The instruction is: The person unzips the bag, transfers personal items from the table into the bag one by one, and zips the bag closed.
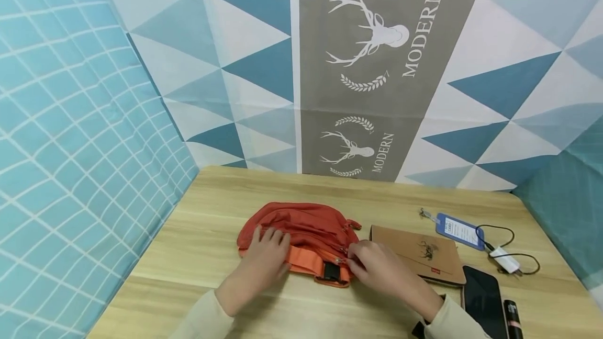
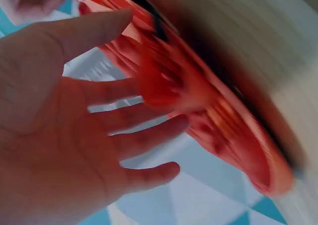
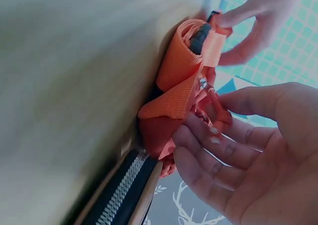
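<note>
A red bag (image 1: 306,218) is laid near the middle of the wood-grained table (image 1: 198,239), just beside a brown case (image 1: 419,252); its long axis is run from left to right in the head view, tipped slightly toward the person at the right end; its rounded edge is faced toward the patterned wall cloth (image 1: 254,82), its straighter edge toward the person. The body is made of soft, creased fabric, bowed into a crescent; along the near edge a flat orange strap (image 1: 306,260) is carried, ended by a black buckle (image 1: 332,271).

The hands are held apart, one at each end of the bag; by the left hand (image 1: 265,256) the left part is touched, its fingers extended and spread; by the right hand (image 1: 380,267) a corded zipper pull (image 3: 222,118) is pinched between thumb and curled fingers.

In the right wrist view the strap's ribbed weave and rolled layers are shown, as is a zip (image 3: 121,190) with metal teeth, set in a dark edge beside the bag; in the left wrist view the left palm is revealed, though the bag is blurred there; only in the head view are the blue badge holder (image 1: 459,231) and the dark phone (image 1: 484,300) seen.
</note>
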{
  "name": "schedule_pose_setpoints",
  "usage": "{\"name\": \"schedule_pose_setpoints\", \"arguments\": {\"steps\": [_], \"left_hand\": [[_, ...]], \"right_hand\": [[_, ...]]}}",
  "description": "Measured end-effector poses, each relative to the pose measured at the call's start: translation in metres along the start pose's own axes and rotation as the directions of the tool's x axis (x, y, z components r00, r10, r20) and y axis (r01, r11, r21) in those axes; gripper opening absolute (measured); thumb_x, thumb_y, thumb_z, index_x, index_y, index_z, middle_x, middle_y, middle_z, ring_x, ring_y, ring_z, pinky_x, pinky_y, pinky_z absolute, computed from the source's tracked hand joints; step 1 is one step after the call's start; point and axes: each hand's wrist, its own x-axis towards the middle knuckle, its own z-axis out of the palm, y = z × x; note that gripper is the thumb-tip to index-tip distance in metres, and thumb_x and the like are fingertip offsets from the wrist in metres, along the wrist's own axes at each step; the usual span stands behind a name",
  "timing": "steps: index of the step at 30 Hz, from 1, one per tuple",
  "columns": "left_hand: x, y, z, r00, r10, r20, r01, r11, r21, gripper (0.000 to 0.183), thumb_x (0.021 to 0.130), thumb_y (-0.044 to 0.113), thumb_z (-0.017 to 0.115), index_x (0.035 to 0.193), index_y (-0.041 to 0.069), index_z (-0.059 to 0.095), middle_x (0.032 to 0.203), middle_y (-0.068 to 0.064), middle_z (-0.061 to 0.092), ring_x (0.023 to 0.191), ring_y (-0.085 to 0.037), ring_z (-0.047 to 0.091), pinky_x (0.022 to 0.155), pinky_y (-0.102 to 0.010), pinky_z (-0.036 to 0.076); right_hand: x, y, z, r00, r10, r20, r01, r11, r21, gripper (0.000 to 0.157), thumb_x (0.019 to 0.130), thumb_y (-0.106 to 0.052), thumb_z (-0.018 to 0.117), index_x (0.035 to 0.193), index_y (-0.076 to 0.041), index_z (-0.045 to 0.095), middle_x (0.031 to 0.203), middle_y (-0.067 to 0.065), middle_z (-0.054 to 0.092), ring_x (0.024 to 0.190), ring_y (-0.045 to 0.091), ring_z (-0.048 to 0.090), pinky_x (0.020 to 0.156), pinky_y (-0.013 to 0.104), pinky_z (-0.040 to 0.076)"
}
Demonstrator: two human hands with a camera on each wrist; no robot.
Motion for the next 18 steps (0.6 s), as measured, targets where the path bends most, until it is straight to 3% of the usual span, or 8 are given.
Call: {"name": "schedule_pose_setpoints", "arguments": {"steps": [5, 9, 13, 18], "left_hand": [[0.009, 0.037, -0.014, 0.987, 0.15, -0.062, -0.153, 0.987, -0.04, 0.041, 0.081, 0.042, 0.06, 0.109, 0.012, 0.055, 0.102, -0.004, 0.055, 0.098, -0.024, 0.051, 0.087, -0.046, 0.039], [0.017, 0.061, -0.011, 0.964, 0.26, -0.058, -0.264, 0.962, -0.066, 0.041, 0.084, 0.05, 0.053, 0.105, 0.016, 0.058, 0.099, -0.001, 0.056, 0.094, -0.019, 0.051, 0.08, -0.039, 0.041], [0.022, 0.075, 0.001, 0.96, 0.272, -0.06, -0.275, 0.961, -0.04, 0.042, 0.084, 0.056, 0.048, 0.104, 0.02, 0.058, 0.093, 0.003, 0.055, 0.087, -0.016, 0.05, 0.074, -0.035, 0.04], [0.023, 0.082, 0.009, 0.962, 0.253, -0.099, -0.257, 0.966, -0.039, 0.027, 0.085, 0.049, 0.052, 0.094, 0.024, 0.058, 0.082, 0.007, 0.052, 0.075, -0.013, 0.047, 0.066, -0.029, 0.037]], "right_hand": [[-0.011, -0.01, -0.002, 0.999, 0.022, -0.037, -0.022, 1.0, 0.015, 0.01, 0.086, -0.024, 0.058, 0.077, -0.023, 0.054, 0.06, -0.015, 0.043, 0.047, -0.001, 0.036, 0.041, 0.018, 0.031], [-0.018, -0.017, 0.0, 0.999, 0.046, -0.029, -0.045, 0.998, 0.04, 0.011, 0.088, -0.026, 0.056, 0.077, -0.023, 0.054, 0.059, -0.015, 0.041, 0.046, -0.002, 0.036, 0.04, 0.018, 0.031], [-0.02, -0.024, 0.002, 0.999, 0.046, -0.027, -0.045, 0.998, 0.049, 0.015, 0.089, -0.031, 0.054, 0.076, -0.025, 0.054, 0.058, -0.016, 0.041, 0.048, -0.002, 0.037, 0.042, 0.019, 0.031], [-0.024, -0.027, -0.002, 0.998, -0.044, 0.034, 0.039, 0.988, 0.152, 0.017, 0.091, -0.036, 0.049, 0.078, -0.03, 0.057, 0.061, -0.02, 0.044, 0.053, -0.003, 0.04, 0.049, 0.018, 0.034]]}}
